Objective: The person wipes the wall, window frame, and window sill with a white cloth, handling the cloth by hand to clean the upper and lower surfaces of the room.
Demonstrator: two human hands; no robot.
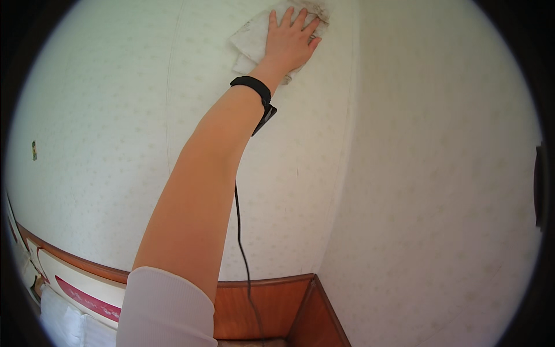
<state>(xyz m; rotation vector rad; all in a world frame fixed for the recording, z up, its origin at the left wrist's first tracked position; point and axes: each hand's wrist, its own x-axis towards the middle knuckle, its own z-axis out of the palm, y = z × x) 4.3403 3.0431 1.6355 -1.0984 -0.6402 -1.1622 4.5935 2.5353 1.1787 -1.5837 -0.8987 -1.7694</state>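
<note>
High on the pale patterned wallpaper (208, 143), my left hand (289, 41) lies flat with its fingers spread and its back towards me. Under the palm it presses a folded white cloth (249, 41) against the wall. Dark smudges or markings show on the cloth near the fingertips and at its lower edge. A black wristband (253, 84) with a small dark device (265, 120) is around the left wrist. My right hand is out of view.
A black cable (240, 243) hangs beside my forearm. Below are reddish-brown wood panels (260, 308) meeting in the corner. At lower left are a wooden rail (78, 259), a red strip with writing (86, 299) and white fabric (63, 319). A dark object (538, 186) is at the right edge.
</note>
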